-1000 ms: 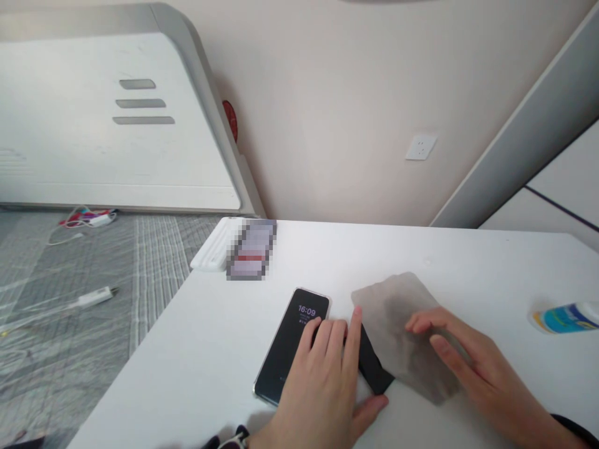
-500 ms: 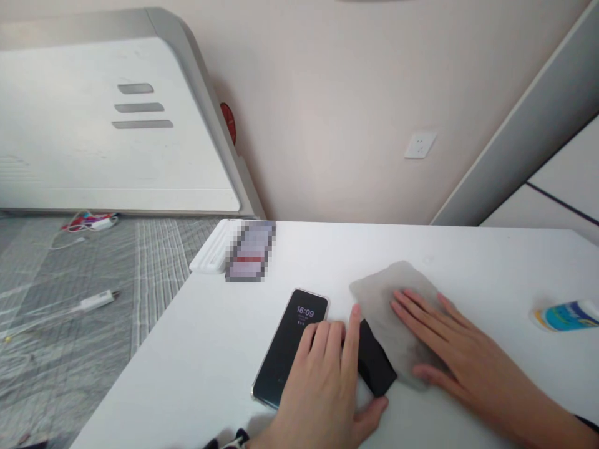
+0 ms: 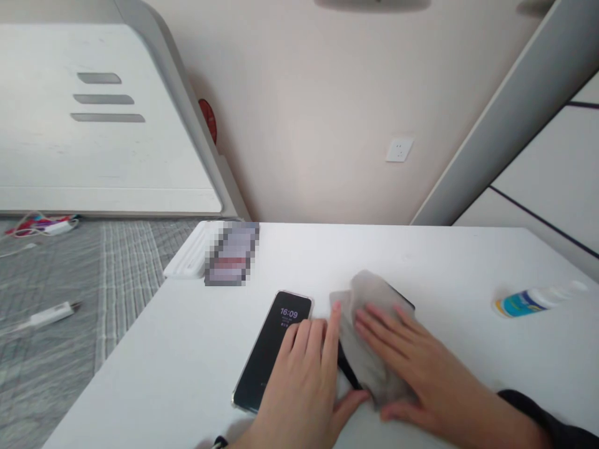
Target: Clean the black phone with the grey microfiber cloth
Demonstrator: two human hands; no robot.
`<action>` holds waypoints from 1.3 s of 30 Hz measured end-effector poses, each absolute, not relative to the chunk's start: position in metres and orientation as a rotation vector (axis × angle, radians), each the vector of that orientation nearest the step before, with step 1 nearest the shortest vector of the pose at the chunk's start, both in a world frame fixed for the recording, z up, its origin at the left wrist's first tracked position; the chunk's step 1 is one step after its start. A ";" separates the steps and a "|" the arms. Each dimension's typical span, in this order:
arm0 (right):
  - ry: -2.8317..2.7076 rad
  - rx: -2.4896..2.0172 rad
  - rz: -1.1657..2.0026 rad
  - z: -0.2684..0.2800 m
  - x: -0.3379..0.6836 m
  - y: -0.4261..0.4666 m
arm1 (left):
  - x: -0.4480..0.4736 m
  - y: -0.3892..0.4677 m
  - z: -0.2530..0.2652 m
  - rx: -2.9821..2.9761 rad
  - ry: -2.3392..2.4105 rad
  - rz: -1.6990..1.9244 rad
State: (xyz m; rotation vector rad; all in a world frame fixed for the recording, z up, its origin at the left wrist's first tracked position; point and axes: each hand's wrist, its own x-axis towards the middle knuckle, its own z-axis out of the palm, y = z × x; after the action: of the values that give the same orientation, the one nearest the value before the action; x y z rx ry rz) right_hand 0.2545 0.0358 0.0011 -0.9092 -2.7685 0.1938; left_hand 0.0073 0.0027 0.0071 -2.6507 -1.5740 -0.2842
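A grey cloth (image 3: 367,290) lies over a flat black device (image 3: 350,369). Only a strip of the device's left side and its upper right corner show; whether it is a phone or a tablet I cannot tell. Flat on the cloth, with fingers stretched, rests my right hand (image 3: 412,358), slightly blurred. My left hand (image 3: 299,380) grips the device's left side, its index finger pointing forward along the edge and its thumb at the near corner. Partly under that hand lies a black phone (image 3: 276,340) in a clear case, its screen reading 16:09.
At the white table's (image 3: 449,262) right lies a small bottle (image 3: 524,302) with a blue label. A pixelated phone-like object (image 3: 231,252) and a white case (image 3: 187,252) sit at the far left corner. Beyond the left edge, a white plug (image 3: 51,315) lies on grey bedding.
My right hand has slid the cloth left across the black device, covering most of it and baring its upper right corner. The left hand stays at the device's side. The whole view has shifted.
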 end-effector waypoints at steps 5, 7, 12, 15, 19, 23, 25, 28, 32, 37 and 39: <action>-2.843 -0.888 0.280 0.002 0.257 0.041 | 0.007 0.003 0.007 -2.670 -1.566 -0.325; -2.704 -1.150 0.129 -0.002 0.267 0.048 | 0.006 0.003 0.007 -2.657 -1.560 -0.332; -2.794 -0.889 0.321 0.002 0.255 0.034 | 0.003 0.005 0.006 -2.676 -1.567 -0.289; -2.826 -0.753 0.464 0.004 0.249 0.031 | 0.002 0.006 0.004 -2.683 -1.561 -0.269; -2.654 -1.138 0.175 -0.004 0.262 0.042 | 0.004 0.006 0.005 -2.652 -1.571 -0.266; -2.789 -0.897 0.197 -0.002 0.253 0.036 | 0.007 0.005 0.008 -2.678 -1.618 -0.231; -2.864 -0.739 0.278 -0.002 0.251 0.034 | 0.008 0.005 0.009 -2.701 -1.649 -0.201; -2.755 -0.971 0.152 -0.008 0.263 0.043 | 0.010 0.005 0.011 -2.704 -1.706 -0.173; -2.635 -1.132 0.012 -0.013 0.269 0.045 | 0.010 0.005 0.010 -2.689 -1.711 -0.206; -2.837 -0.783 0.259 -0.008 0.251 0.034 | 0.008 0.006 0.007 -2.733 -1.681 -0.179; -2.735 -0.985 0.151 -0.010 0.252 0.037 | 0.008 0.007 0.009 -2.726 -1.723 -0.165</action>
State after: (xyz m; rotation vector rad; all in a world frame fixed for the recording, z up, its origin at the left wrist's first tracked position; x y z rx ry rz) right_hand 0.2518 0.0369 -0.0101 -0.9845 -2.7352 0.1510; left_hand 0.0085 0.0068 0.0087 -2.7264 -1.7225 -0.1653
